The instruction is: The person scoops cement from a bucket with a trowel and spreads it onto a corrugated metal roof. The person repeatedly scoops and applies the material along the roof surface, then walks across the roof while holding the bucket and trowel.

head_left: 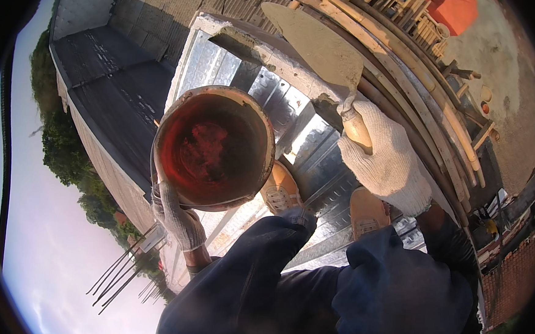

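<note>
A round bucket [262,108], reddish inside and smeared with mortar, is tilted so that its hollow faces me. My left hand [178,218], in a white knit glove, grips it at the lower left of the rim; some of the fingers are hidden behind it. My right hand [387,156], gloved the same way, is closed round the wooden handle of a trowel [315,44]. Grey mortar coats the trowel's broad blade, which points up and to the left over a rough mortar-edged ledge [274,56].
Ribbed shiny metal decking [323,164] lies under my shoes. Long wooden poles [408,71] curve along the right, with a ladder-like stack of wood beyond. A dark roof [113,84] and a drop are at left, where rebar rods [117,274] stick out. An orange-red object [453,12] sits at upper right.
</note>
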`<state>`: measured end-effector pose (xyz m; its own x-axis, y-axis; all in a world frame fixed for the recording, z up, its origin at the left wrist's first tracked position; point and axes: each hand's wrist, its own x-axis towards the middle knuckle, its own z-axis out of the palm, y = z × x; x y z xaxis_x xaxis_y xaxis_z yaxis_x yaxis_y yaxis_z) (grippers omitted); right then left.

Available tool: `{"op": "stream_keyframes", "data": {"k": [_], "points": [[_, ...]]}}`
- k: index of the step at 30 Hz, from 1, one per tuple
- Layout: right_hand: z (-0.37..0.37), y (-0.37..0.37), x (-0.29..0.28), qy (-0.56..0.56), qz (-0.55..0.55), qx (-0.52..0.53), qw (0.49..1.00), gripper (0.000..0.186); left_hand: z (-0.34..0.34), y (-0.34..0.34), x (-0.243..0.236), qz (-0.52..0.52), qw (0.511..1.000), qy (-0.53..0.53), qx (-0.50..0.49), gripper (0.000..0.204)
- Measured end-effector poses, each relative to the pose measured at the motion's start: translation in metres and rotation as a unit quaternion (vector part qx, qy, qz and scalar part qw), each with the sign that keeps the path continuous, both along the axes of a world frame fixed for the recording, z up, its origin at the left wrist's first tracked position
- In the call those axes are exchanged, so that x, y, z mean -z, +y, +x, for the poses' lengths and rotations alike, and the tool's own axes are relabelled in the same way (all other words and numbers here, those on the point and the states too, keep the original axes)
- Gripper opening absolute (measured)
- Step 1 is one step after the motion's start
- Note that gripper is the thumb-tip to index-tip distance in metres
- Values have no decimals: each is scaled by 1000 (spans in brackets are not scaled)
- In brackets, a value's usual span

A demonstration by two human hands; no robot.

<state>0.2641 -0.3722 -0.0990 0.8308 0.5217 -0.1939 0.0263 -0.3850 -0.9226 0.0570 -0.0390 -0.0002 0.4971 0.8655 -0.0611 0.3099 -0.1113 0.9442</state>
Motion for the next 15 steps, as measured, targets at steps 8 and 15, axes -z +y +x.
{"op": "stream_keyframes", "data": {"k": [8,15], "points": [[12,-61,-19,-2,-21,29,999,33,46,-21,-11,-13,994,-43,103,12],[-8,-97,-48,18,-142,-86,986,39,88,-49,23,-67,981,-13,182,17]]}}
